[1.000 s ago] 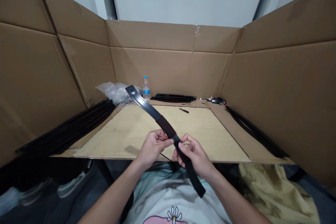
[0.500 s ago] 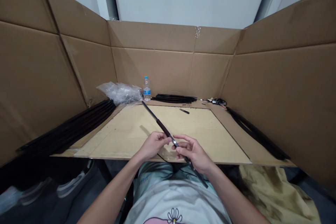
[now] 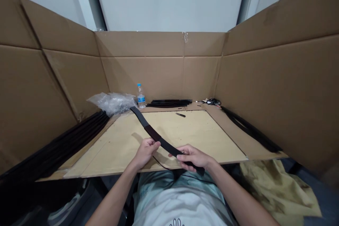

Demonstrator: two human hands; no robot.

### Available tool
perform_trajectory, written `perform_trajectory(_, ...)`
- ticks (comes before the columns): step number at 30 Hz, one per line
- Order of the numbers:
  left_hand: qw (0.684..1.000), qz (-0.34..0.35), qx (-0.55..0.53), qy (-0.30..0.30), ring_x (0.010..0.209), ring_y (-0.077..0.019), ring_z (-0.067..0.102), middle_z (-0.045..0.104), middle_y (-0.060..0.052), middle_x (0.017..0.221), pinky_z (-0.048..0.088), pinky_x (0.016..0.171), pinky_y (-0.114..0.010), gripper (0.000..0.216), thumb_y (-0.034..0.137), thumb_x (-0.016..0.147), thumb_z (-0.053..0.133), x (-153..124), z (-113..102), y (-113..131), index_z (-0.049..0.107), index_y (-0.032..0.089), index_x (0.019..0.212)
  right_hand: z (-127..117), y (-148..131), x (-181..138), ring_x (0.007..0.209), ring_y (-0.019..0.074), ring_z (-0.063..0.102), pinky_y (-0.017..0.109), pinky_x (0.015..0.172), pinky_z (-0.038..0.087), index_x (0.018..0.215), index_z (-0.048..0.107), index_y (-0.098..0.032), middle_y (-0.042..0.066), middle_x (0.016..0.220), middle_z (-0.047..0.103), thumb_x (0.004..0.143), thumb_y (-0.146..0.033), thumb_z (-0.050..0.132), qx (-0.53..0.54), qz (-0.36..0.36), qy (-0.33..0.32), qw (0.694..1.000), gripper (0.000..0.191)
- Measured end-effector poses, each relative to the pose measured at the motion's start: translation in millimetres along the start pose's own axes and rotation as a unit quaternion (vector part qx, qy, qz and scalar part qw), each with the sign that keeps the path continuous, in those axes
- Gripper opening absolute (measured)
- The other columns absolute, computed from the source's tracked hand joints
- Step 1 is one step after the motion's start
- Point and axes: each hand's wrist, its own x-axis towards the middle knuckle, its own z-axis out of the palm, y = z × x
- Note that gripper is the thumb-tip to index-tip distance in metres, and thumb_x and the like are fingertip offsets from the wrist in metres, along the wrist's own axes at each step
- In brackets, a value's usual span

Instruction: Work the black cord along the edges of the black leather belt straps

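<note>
Strip (image 3: 167, 145), one, in two hands (image 3: 144, 154) (image 3: 195, 157); one bottle (image 3: 141, 99) beyond.

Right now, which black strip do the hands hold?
The curved strip with the brown band, in the left hand and right hand; the other strips lie at the left, right and back.

Passage is afforded over the pale board (image 3: 209, 139) beside the curved black strip (image 3: 169, 147), but is obstructed leftward by piled dark strips (image 3: 69, 143) and rearward by a water bottle (image 3: 141, 99).
</note>
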Motion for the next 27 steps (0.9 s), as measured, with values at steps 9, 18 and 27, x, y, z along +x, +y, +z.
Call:
perform_trajectory(9,0.996,0.006,0.052,0.078,0.042,-0.0071,0.02,0.026,0.009,0.043,0.013,0.043,-0.022,0.051,0.065,0.064,0.062,9,6,-12,0.057,0.015,0.06,-19,3,6,0.046,0.006,0.045,0.017,0.043,0.03,0.096,0.07,-0.012,-0.002,0.058,0.059,0.069,-0.043,0.073,0.029,-0.006,0.094,0.995,0.041)
perform_trajectory(18,0.981,0.065,0.103,0.152,0.047,-0.0103,0.025,0.027,0.006,0.045,0.017,0.046,-0.025,0.038,0.049,0.074,0.061,7,8,-12,0.057,0.017,0.054,-11,5,11,0.053,0.0091,0.044,0.023,0.056,0.034,0.112,0.069,-0.018,-0.004,0.06,0.061,0.071,-0.032,0.067,0.006,-0.047,0.133,0.99,0.044)
perform_trajectory(27,0.98,0.088,0.093,0.153,0.048,-0.0102,0.029,0.031,0.007,0.048,0.025,0.048,-0.024,0.04,0.052,0.072,0.06,6,10,-11,0.052,0.017,0.053,-10,7,13,0.055,0.0106,0.052,0.025,0.059,0.037,0.109,0.07,-0.016,0.0,0.065,0.067,0.063,-0.035,0.075,0.052,-0.04,0.176,0.982,0.05)
